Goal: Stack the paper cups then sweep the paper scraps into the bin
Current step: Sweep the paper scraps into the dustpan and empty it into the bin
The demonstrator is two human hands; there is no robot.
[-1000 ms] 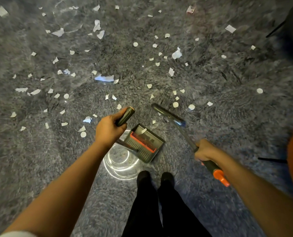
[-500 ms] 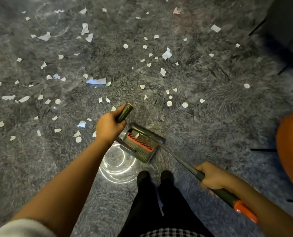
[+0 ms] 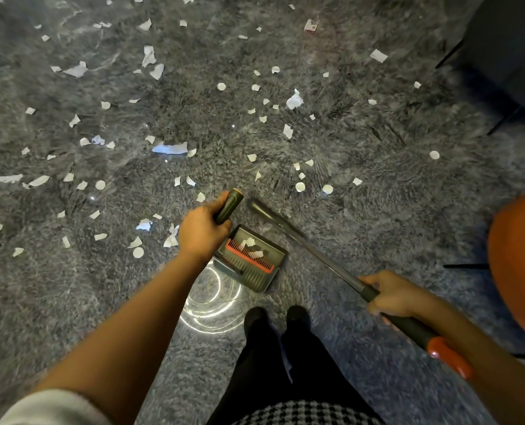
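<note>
Grey rug (image 3: 71, 286): left grip (image 3: 204, 231) clamps dustpan (image 3: 256, 276) handle, right grip (image 3: 390, 297) clamps broom (image 3: 316, 254); drag 12 o'clock scraps (image 3: 300, 187) in, pan flat.

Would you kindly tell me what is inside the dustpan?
A few white scraps lie by the dustpan's red comb; the left hand covers its left edge.

Your left hand (image 3: 201, 233) gripped the dustpan handle (image 3: 229, 205). The dustpan (image 3: 252, 262) sat on the carpet (image 3: 378, 210) just right of that grip and nearer you, with a few paper scraps (image 3: 250, 242) in it. From your right hand (image 3: 390, 294), the broom (image 3: 316, 251) ran forward and left, its far end just beyond the dustpan. Most other paper scraps lay beyond and left of both grips.
</note>
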